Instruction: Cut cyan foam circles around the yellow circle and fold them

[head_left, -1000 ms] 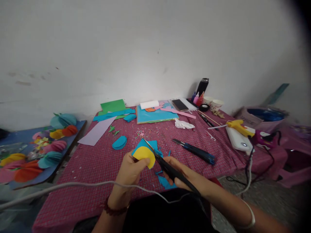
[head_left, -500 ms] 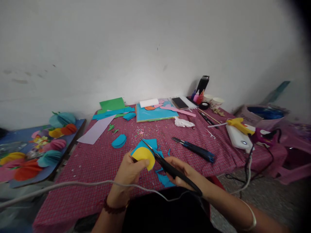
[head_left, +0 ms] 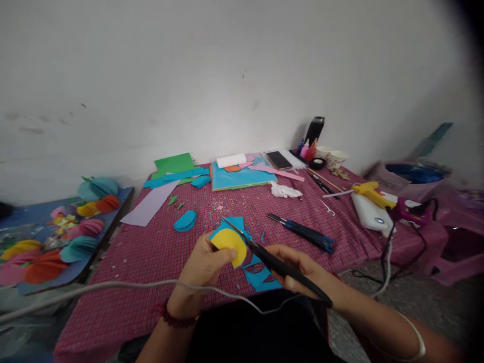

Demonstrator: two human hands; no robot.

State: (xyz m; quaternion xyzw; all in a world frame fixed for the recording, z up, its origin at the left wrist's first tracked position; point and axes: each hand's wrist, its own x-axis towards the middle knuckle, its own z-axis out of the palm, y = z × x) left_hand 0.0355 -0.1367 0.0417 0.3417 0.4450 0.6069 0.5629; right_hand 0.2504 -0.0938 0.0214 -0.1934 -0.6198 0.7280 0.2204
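My left hand (head_left: 202, 262) pinches a round yellow paper piece (head_left: 229, 242), with blue paper (head_left: 234, 223) showing behind its far edge. The fingers of my right hand (head_left: 298, 267) are wrapped round the black handles of a pair of scissors (head_left: 274, 262). The scissor blades lie along the right edge of the yellow paper, pointing away to the upper left. Below them, blue paper offcuts (head_left: 260, 280) rest on the checked tablecloth (head_left: 151, 262). A folded blue paper disc (head_left: 185, 221) lies to the left of my hands.
A utility knife (head_left: 302, 232) lies to the right. Coloured paper (head_left: 242, 180), a phone (head_left: 279, 160) and a flask (head_left: 314, 131) are at the back. A glue gun (head_left: 378, 196) sits at the right edge; paper pumpkins (head_left: 81, 247) stand on the left. A pale cable (head_left: 132, 285) crosses in front.
Both hands have shifted slightly right with the yellow paper and the scissors. The scissor handles reach further to the lower right. Things on the table stay in place.
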